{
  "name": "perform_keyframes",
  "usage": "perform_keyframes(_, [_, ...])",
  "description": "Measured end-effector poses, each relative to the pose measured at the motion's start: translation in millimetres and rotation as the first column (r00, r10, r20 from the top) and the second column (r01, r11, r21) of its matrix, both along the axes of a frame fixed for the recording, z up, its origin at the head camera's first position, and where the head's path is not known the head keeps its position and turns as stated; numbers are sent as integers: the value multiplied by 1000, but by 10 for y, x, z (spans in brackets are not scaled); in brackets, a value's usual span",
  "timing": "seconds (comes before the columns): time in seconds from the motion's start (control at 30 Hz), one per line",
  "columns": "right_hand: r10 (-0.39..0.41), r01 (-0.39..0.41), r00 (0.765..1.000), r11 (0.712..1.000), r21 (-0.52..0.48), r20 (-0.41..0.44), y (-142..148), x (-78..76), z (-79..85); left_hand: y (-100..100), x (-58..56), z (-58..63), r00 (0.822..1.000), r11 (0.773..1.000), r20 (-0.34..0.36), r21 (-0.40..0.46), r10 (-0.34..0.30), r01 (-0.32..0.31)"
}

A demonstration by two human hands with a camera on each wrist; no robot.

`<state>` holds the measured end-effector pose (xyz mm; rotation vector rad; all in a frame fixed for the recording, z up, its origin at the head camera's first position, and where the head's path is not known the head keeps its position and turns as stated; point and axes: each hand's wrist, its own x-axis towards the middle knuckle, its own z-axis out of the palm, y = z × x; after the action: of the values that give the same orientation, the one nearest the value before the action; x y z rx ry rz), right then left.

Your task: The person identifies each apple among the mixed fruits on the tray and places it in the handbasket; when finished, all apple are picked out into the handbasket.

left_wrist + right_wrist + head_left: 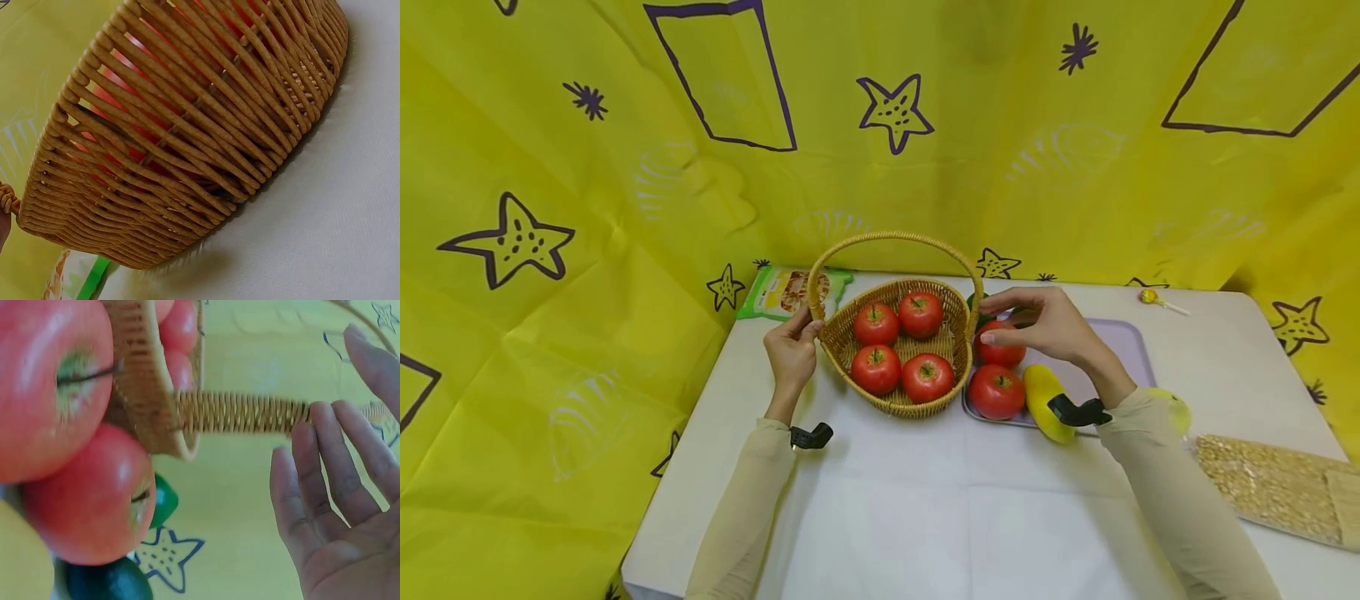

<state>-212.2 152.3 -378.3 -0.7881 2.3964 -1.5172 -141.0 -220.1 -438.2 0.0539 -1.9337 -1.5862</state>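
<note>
A wicker basket with a tall arched handle stands mid-table, holding several red apples. My left hand pinches the foot of the handle at the basket's left rim; in the left wrist view the woven wall hides most of that hand. My right hand hovers above the apples beside the basket, its fingers loosely extended near the handle's right side. The right wrist view shows those fingers spread, holding nothing. Two red apples lie just under this hand.
A lilac tray bears those two apples, a yellow mango-like fruit and dark green produce. A green packet lies behind the basket. Rightward are a lollipop, a yellow round fruit and a bag of grain.
</note>
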Motion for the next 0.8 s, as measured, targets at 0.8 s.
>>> perform_keyframes(0.8, [34, -69, 980, 982, 175, 198, 221, -319, -485, -10, 12, 16, 1000, 1000, 14, -9, -3, 4])
